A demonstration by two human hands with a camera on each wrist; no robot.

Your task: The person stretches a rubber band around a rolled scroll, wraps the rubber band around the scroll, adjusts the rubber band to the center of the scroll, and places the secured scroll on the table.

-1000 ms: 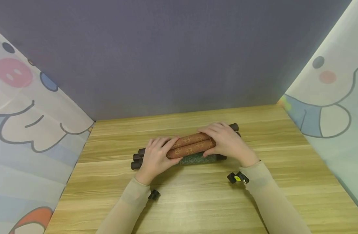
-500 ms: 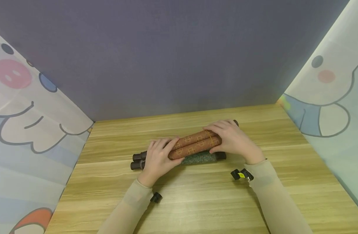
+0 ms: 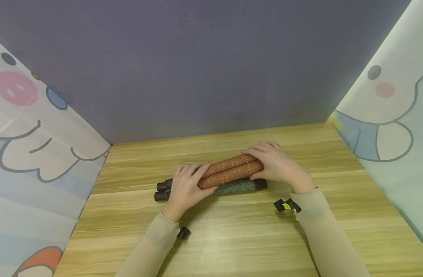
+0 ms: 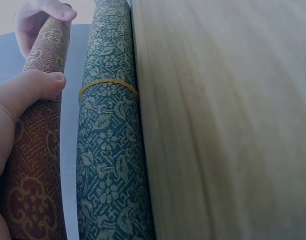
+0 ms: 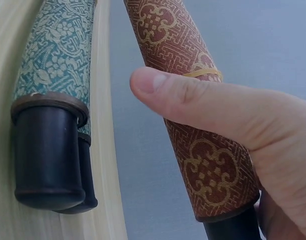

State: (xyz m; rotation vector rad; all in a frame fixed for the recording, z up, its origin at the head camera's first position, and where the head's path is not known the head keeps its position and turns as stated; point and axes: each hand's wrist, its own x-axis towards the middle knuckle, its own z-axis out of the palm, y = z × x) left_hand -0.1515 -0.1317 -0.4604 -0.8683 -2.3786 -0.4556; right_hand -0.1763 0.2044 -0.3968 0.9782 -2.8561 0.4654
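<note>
Two red-brown hanging scrolls (image 3: 228,175) with gold patterns lie side by side between my hands, tilted with the right end higher. My left hand (image 3: 185,187) grips them near the left end. Near their right end my right hand (image 3: 280,168) grips them, its thumb across the red cloth in the right wrist view. Beneath them on the table is a green patterned scroll (image 3: 236,187), with a yellow band round it in the left wrist view. Two dark end knobs (image 5: 48,155) of green scrolls show in the right wrist view, apart from the red ones.
The wood-grain table (image 3: 232,238) extends on all sides of the scrolls. A grey panel (image 3: 211,73) stands behind it, and cartoon-printed cloths (image 3: 395,115) hang at the left and right. Both wrists wear black camera mounts (image 3: 184,233).
The red scrolls' right end has risen and shifted right with my right hand, away from the green scrolls. My left hand has moved very little.
</note>
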